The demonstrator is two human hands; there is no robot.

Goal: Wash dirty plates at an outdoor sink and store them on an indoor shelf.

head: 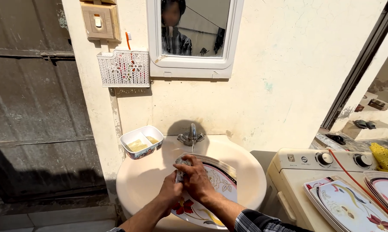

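Both hands on a flowered plate over the sink.

Right hand (197, 179) laid flat, fingers (189, 162) spread across the plate (215, 180), pressing on its face. Left hand (171, 191) curled around the plate's near-left edge, gripping it, thumb side touching the right hand. Plate tilted inside the pale sink (250, 172), directly beneath both hands. Tap (192, 136) just beyond the fingertips, against the wall. Soap dish (142, 141) beyond and left of the left hand, on the sink's rim. Stacked plates (353, 206) well to the right of the right hand, atop a washing machine (297, 165). Mirror (194, 36) high above, basket (124, 68) up left.
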